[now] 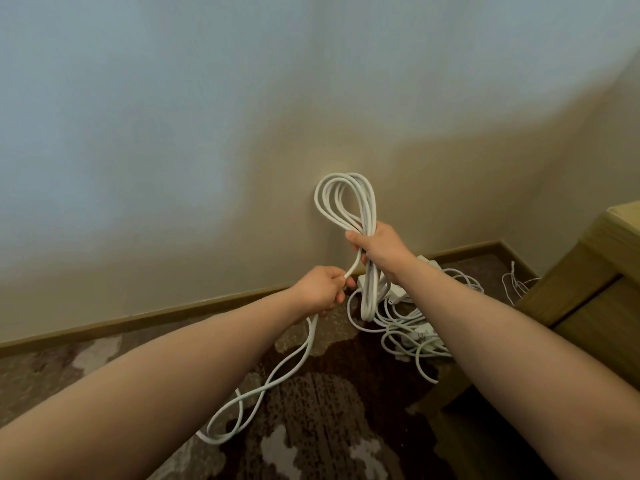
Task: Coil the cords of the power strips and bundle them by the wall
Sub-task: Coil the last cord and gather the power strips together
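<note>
Right of centre, the right hand (379,249) is raised in front of the wall (173,150), fingers clamped around the gathered middle of a coiled white cord (346,199). The coil's loops rise above the fist and hang below it, their lower ends reaching down in front of the skirting board (156,315).

Lower and to the left, the left hand (320,289) has its fingers closed on the free run of the same cord. A short taut length joins the two hands. From the left fist the loose cord (273,379) drops to the patterned carpet (329,427) and crosses itself in a slack figure-of-eight toward the lower centre of the frame.

Obstructions: behind the right forearm, at centre right, a pile of white power strips (420,336) and tangled thin cords lies on the carpet close to the wall. How many strips it holds cannot be told; the forearm covers part of it. A wooden cabinet (588,289) fills the right edge and closes that side in. A further thin white wire (516,284) lies in the corner between cabinet and wall.

Open room: the carpet along the skirting board to the left is bare, and the wall there is plain. The slack loop occupies the lower centre floor.
</note>
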A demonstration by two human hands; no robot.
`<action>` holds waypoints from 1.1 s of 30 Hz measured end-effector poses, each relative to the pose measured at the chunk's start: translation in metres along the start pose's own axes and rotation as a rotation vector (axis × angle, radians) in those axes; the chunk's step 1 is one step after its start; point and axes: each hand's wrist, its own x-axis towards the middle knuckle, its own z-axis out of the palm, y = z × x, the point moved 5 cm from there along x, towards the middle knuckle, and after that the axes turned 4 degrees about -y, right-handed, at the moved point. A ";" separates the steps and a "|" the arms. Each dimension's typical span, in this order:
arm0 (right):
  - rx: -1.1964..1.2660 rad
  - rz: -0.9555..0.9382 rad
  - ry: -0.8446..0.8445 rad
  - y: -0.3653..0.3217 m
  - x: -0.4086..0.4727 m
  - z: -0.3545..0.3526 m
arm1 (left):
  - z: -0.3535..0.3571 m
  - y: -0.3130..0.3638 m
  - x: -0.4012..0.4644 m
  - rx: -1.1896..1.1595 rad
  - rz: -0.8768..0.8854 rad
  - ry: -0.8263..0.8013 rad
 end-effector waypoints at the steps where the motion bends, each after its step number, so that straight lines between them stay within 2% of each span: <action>1: -0.014 0.005 -0.008 0.001 0.001 0.001 | 0.001 0.000 0.000 0.008 0.011 -0.001; 3: -0.018 0.015 -0.032 0.001 0.002 0.003 | 0.004 -0.001 0.001 0.033 0.028 -0.019; 7: 0.168 0.037 -0.042 0.000 -0.001 0.005 | 0.000 -0.010 -0.001 0.021 0.034 -0.034; 10: 0.086 -0.010 0.028 -0.004 -0.003 -0.001 | -0.010 -0.029 -0.007 0.018 0.006 -0.059; 14: -0.069 -0.094 0.083 -0.011 -0.005 -0.007 | -0.024 -0.058 -0.021 -0.079 -0.052 -0.188; 17: -0.104 -0.112 0.105 -0.011 -0.004 -0.012 | -0.045 -0.069 -0.032 0.032 -0.057 -0.216; 23: -0.247 -0.162 0.183 -0.010 0.005 -0.022 | -0.102 -0.067 -0.053 0.335 -0.002 -0.017; 28: -0.323 -0.111 0.263 0.005 0.010 -0.039 | -0.141 -0.061 -0.065 0.580 -0.001 0.130; 31: -0.336 -0.093 0.274 0.005 0.008 -0.041 | -0.175 -0.066 -0.075 0.610 -0.016 0.219; 33: -0.340 -0.106 0.257 0.003 0.006 -0.038 | -0.189 -0.074 -0.079 0.608 -0.042 0.222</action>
